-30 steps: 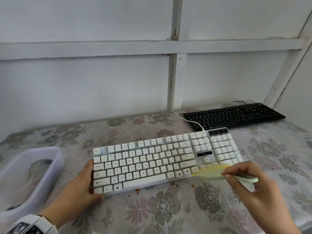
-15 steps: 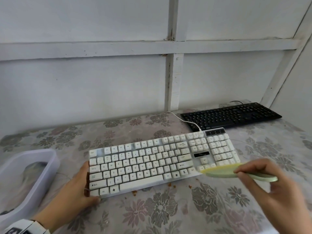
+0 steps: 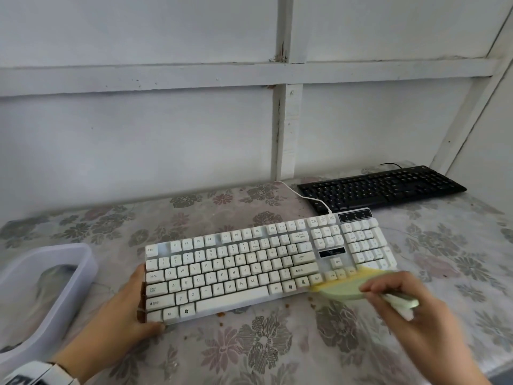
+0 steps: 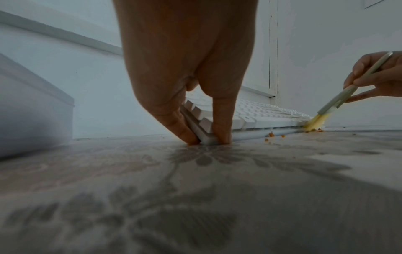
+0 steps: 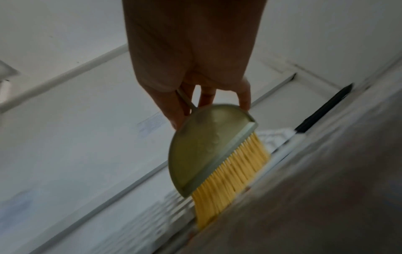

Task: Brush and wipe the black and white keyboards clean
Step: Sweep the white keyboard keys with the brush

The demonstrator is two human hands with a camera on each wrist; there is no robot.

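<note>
A white keyboard (image 3: 249, 268) lies slantwise on the flowered tablecloth. My left hand (image 3: 130, 309) holds its left end, thumb at the front corner and fingers along the side; the left wrist view shows this pinch on the keyboard's corner (image 4: 205, 135). My right hand (image 3: 402, 307) grips the handle of a pale green brush (image 3: 341, 287). Its yellow bristles (image 5: 228, 175) press on the keyboard's front right edge, below the arrow keys. The black keyboard (image 3: 380, 187) rests at the back right, untouched.
Orange-brown crumbs (image 3: 222, 315) are scattered on the cloth along the white keyboard's front edge. A translucent plastic tub (image 3: 83, 270) stands at the left. The white cable (image 3: 302, 194) runs back towards the wall. White panelled walls close the back and right.
The brush slid right along the white keyboard's front edge, then came back left towards the arrow keys. My left hand kept its hold on the left end.
</note>
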